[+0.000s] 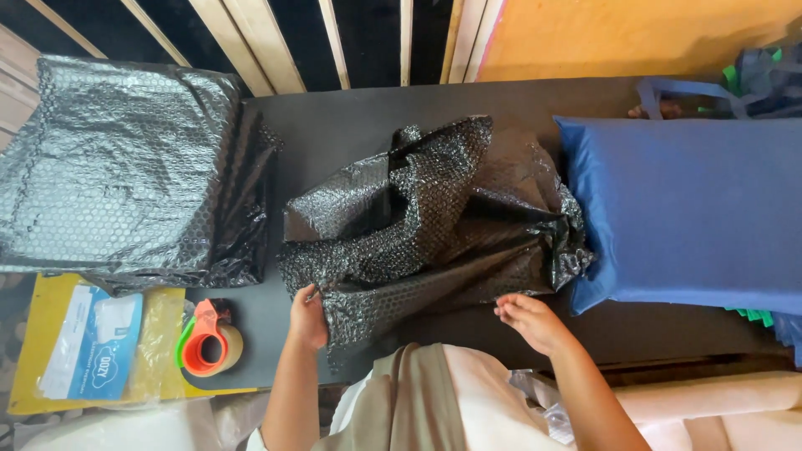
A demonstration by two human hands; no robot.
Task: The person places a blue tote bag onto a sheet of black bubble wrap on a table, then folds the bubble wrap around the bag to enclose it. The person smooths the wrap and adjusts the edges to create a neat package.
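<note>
Crumpled black bubble wrap (426, 225) lies mid-table. Left hand (307, 316) pinches its near edge; right hand (528, 319), fingers loosely open, seems just touching it. Likely spreading; flattening needs both edges gripped.

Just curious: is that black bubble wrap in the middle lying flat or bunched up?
Bunched up: the black bubble wrap sheet heaps in crumpled folds, its near edge in the left hand.

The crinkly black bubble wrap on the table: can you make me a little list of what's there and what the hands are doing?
Middle: crumpled black bubble wrap sheet on dark table
Left hand: grips the sheet's near edge
Right hand: fingers bent, at the sheet's near edge; contact unclear
Left side: stack of flat black bubble wrap
Right side: blue fabric cushion
Near left: orange tape dispenser, beside yellow flat packet
</note>
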